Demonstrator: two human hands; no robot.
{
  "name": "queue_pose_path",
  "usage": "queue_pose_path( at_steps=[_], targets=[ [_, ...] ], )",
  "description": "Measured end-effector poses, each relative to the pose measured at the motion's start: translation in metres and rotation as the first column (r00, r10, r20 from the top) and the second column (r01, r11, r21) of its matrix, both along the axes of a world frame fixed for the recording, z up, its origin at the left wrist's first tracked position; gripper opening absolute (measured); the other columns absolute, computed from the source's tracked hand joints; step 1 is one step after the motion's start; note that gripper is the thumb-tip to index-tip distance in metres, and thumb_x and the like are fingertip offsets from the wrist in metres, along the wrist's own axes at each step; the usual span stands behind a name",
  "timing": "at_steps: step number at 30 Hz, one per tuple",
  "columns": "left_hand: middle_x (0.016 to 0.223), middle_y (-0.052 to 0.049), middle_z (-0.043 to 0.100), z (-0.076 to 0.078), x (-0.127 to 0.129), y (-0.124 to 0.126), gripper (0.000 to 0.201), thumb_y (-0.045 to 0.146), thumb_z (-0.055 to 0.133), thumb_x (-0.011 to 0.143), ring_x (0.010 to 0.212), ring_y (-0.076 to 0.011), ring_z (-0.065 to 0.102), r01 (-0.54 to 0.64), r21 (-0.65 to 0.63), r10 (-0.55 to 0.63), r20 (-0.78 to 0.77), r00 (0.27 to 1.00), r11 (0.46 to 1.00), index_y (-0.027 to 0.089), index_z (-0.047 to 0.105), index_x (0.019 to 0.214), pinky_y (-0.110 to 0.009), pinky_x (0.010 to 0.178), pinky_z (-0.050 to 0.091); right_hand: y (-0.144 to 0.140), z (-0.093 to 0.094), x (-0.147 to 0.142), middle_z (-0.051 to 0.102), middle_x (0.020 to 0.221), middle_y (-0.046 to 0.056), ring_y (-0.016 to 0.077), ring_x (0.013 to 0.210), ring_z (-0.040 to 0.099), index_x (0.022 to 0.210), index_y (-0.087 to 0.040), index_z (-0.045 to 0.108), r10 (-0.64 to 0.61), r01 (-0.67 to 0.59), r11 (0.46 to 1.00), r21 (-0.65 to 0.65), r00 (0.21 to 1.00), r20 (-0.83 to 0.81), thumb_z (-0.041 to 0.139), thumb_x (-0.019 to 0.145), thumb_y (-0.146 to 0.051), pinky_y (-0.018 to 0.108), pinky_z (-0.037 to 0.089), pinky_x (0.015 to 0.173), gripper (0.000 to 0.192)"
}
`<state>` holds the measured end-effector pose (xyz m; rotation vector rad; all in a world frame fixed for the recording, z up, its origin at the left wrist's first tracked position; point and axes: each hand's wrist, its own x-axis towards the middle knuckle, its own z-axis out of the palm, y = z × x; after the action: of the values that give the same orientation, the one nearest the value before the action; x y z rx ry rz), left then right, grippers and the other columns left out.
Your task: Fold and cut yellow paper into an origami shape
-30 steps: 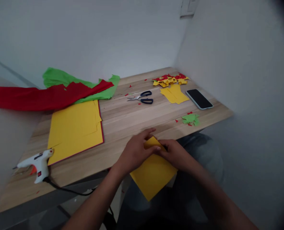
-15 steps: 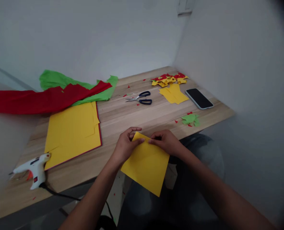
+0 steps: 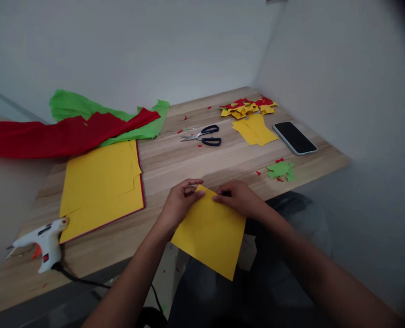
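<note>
One head-worn camera looks forward and down from the near edge of the wooden table (image 3: 195, 164), close above the hands, facing the far right corner where the two walls meet

Both hands at near edge of worktop (image 3: 175, 164), pinching top edge of a yellow sheet (image 3: 209, 232): left hand (image 3: 180, 205) at its top corner, right hand (image 3: 238, 198) just beside, grip w/ thumb & fingers. Sheet hangs over the edge, prob. folded double. Scissors (image 3: 204, 135) & phone (image 3: 294, 137) farther back, glue gun (image 3: 40, 241) far left.
</note>
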<state>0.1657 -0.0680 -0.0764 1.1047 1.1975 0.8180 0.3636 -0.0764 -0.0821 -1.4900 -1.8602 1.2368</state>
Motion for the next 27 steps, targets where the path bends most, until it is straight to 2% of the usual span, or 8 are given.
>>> queue_pose_path(
  at_steps=[5,9,10,12,14,18,21,27],
  targets=[
    [0.068,0.003,0.063,-0.001,-0.002,0.013,0.038,0.028,0.078,0.066,0.059,-0.0121,0.060,-0.084,0.136,0.093,-0.057,0.994,0.987,0.018,0.067,0.100,-0.026,0.062,0.050,-0.002,0.000,0.002,0.062,0.063,-0.001,0.0120,0.058,0.049,0.070,-0.019,0.070,-0.024,0.023,1.000,0.019,0.999,0.034,0.062,0.085,-0.032,0.025,0.030,0.053,0.022],
    [0.080,-0.001,0.068,0.008,-0.006,0.006,0.022,0.024,0.068,0.078,0.076,-0.0163,0.064,-0.136,0.321,0.204,-0.187,0.961,0.937,0.019,0.067,0.100,-0.032,0.077,0.053,-0.003,-0.001,0.005,0.068,0.066,0.001,0.0138,0.061,0.055,0.072,-0.019,0.072,-0.078,0.074,0.997,0.038,0.989,0.128,0.062,0.085,-0.030,0.025,0.032,0.055,0.019],
    [0.092,-0.003,0.070,0.010,-0.005,-0.001,0.019,0.022,0.065,0.082,0.088,-0.0179,0.065,-0.086,0.401,0.201,-0.254,0.946,0.912,0.021,0.068,0.101,-0.035,0.087,0.052,-0.003,0.000,0.005,0.069,0.068,0.001,0.0142,0.062,0.056,0.072,-0.019,0.072,-0.081,0.073,0.996,0.050,0.983,0.167,0.062,0.085,-0.029,0.025,0.032,0.055,0.019],
    [0.118,-0.006,0.069,0.009,0.004,-0.020,0.025,0.019,0.055,0.089,0.114,-0.0216,0.061,0.308,0.566,0.088,-0.565,0.820,0.765,0.023,0.068,0.111,-0.041,0.103,0.046,-0.003,0.001,0.005,0.071,0.072,0.002,0.0146,0.065,0.059,0.075,-0.020,0.073,-0.076,0.055,0.995,0.087,0.965,0.249,0.062,0.085,-0.027,0.025,0.032,0.056,0.017],
    [0.146,-0.012,0.054,0.001,0.016,-0.039,0.041,0.023,0.052,0.093,0.137,-0.0264,0.047,0.595,0.484,0.018,-0.785,0.619,0.642,0.018,0.056,0.134,-0.046,0.113,0.038,-0.004,0.003,0.003,0.072,0.073,0.002,0.0150,0.065,0.059,0.075,-0.020,0.072,-0.082,0.045,0.991,0.124,0.946,0.313,0.059,0.086,-0.024,0.026,0.032,0.057,0.017],
    [0.159,-0.022,0.032,-0.025,0.031,-0.062,0.071,0.047,0.048,0.096,0.148,-0.0333,0.028,0.720,0.301,0.091,-0.944,0.316,0.626,0.002,0.033,0.149,-0.051,0.119,0.029,-0.008,0.007,-0.002,0.071,0.073,0.004,0.0173,0.066,0.059,0.073,-0.020,0.068,-0.116,0.054,0.986,0.159,0.902,0.416,0.057,0.089,-0.030,0.028,0.029,0.057,0.023],
    [0.159,-0.023,0.030,-0.034,0.021,-0.069,0.078,0.058,0.046,0.094,0.148,-0.0357,0.028,0.727,0.268,0.140,-0.962,0.234,0.632,0.006,0.033,0.151,-0.053,0.119,0.028,-0.011,0.010,-0.003,0.072,0.079,0.004,0.0183,0.072,0.060,0.076,-0.020,0.066,-0.123,0.041,0.983,0.179,0.871,0.477,0.057,0.088,-0.031,0.028,0.027,0.057,0.018],
    [0.161,-0.021,0.028,-0.026,-0.020,-0.103,0.093,0.070,0.047,0.088,0.149,-0.0338,0.027,0.739,0.283,0.181,-0.959,0.218,0.611,0.011,0.023,0.155,-0.051,0.117,0.031,-0.009,0.009,-0.003,0.069,0.072,0.002,0.0160,0.067,0.057,0.070,-0.021,0.062,-0.121,0.064,0.988,0.138,0.882,0.455,0.057,0.085,-0.026,0.028,0.025,0.055,0.016]
  ],
)
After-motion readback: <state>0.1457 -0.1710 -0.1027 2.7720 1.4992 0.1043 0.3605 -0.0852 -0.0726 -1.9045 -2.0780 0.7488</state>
